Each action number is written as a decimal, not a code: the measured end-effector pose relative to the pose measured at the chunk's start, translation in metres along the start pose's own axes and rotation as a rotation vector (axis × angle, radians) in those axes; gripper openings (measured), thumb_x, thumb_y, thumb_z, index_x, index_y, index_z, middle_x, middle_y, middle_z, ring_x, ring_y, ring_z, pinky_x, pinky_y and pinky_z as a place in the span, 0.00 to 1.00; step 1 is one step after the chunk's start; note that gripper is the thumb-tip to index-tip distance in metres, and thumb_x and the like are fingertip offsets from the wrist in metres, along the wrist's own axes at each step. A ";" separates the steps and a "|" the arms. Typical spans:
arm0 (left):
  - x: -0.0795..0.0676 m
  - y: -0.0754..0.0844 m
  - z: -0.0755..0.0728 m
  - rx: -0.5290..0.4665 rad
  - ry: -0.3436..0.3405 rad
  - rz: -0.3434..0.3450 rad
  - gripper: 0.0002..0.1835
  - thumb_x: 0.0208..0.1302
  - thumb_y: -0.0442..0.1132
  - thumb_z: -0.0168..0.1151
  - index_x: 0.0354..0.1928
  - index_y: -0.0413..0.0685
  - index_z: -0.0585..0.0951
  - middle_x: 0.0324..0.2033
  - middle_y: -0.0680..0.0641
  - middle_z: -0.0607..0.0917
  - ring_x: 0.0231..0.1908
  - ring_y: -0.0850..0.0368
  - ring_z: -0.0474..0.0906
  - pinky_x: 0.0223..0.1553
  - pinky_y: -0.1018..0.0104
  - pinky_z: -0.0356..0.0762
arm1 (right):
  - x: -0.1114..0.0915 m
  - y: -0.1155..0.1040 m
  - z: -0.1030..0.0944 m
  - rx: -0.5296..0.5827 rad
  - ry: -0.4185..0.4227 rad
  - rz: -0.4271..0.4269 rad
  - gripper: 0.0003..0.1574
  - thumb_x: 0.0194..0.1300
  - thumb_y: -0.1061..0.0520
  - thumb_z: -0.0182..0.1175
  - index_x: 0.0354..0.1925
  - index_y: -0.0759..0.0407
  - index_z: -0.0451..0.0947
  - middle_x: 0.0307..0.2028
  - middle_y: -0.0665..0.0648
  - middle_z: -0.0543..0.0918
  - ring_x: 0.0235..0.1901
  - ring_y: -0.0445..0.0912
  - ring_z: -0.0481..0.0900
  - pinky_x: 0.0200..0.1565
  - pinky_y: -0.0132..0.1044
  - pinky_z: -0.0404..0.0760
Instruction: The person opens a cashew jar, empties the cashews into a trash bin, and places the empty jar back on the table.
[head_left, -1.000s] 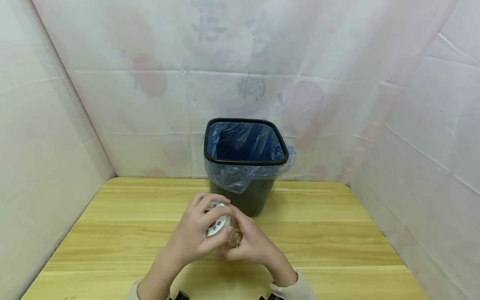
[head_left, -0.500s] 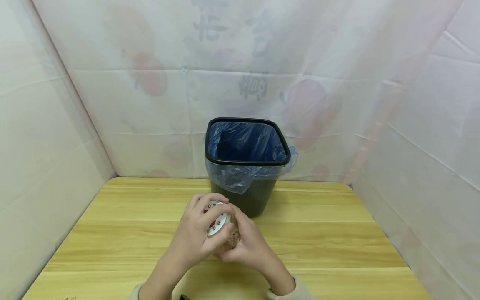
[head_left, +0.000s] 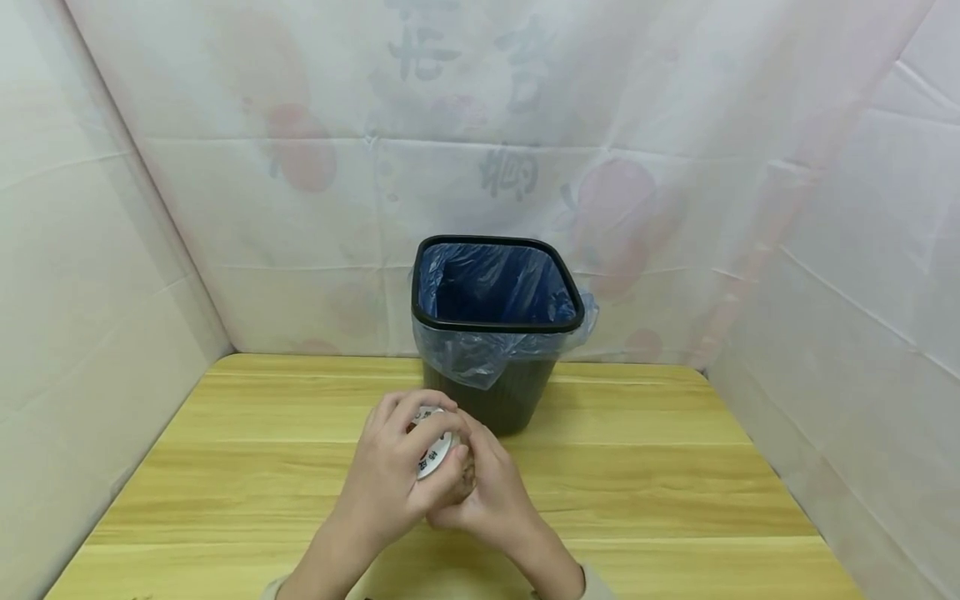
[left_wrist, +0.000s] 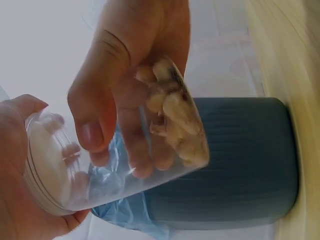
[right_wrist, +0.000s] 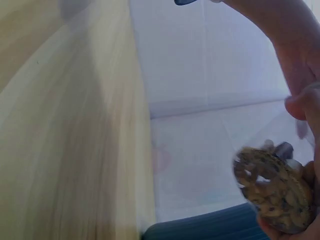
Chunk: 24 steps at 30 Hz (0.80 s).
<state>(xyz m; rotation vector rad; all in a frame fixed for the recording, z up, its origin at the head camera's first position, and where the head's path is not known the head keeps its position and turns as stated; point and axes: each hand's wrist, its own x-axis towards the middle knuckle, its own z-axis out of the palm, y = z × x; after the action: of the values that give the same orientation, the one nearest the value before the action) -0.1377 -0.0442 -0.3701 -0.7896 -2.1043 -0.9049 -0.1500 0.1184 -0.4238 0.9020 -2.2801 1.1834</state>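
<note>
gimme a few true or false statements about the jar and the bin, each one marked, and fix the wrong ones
1. The left grip is on the lid of the jar. True.
2. The jar is opaque, hiding what it holds. False: it is clear, and pale brown pieces show inside.
3. The right grip holds the jar's body. True.
4. The pieces have gathered at the lid end. False: they lie at the base end, away from the lid.
5. The bin lies on its side. False: it stands upright on the table.
6. A bag lines the bin and hangs over its rim. True.
</note>
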 end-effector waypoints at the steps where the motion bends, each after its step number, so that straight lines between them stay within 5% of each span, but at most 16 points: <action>1: 0.000 0.001 0.000 0.000 0.003 -0.003 0.04 0.63 0.46 0.62 0.39 0.62 0.83 0.49 0.55 0.81 0.47 0.54 0.73 0.48 0.53 0.71 | 0.000 -0.001 0.000 -0.010 0.006 -0.002 0.67 0.31 0.55 0.80 0.72 0.51 0.62 0.62 0.52 0.76 0.54 0.47 0.78 0.52 0.42 0.82; 13: 0.000 0.006 0.006 0.035 0.107 -0.071 0.04 0.64 0.45 0.62 0.37 0.57 0.84 0.47 0.52 0.82 0.46 0.51 0.74 0.45 0.52 0.72 | 0.004 -0.003 0.005 -0.184 0.151 -0.179 0.58 0.45 0.39 0.79 0.68 0.60 0.67 0.56 0.54 0.79 0.53 0.48 0.77 0.54 0.40 0.77; 17: -0.001 0.002 0.002 -0.017 0.061 -0.089 0.04 0.63 0.45 0.63 0.38 0.58 0.84 0.48 0.54 0.81 0.46 0.54 0.73 0.45 0.55 0.72 | 0.004 -0.003 -0.002 -0.117 0.071 -0.149 0.61 0.43 0.43 0.81 0.70 0.57 0.65 0.58 0.52 0.78 0.54 0.46 0.76 0.54 0.39 0.78; 24: -0.001 -0.003 -0.007 -0.138 -0.018 -0.140 0.03 0.65 0.43 0.65 0.39 0.59 0.84 0.49 0.58 0.81 0.50 0.58 0.71 0.45 0.60 0.73 | 0.007 0.005 -0.024 0.231 -0.190 -0.020 0.62 0.49 0.49 0.80 0.75 0.48 0.58 0.66 0.49 0.73 0.59 0.45 0.77 0.58 0.40 0.79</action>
<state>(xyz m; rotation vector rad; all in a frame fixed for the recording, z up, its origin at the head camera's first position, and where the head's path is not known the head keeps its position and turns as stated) -0.1366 -0.0522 -0.3686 -0.7294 -2.1520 -1.1313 -0.1571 0.1376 -0.4087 1.1644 -2.3047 1.4288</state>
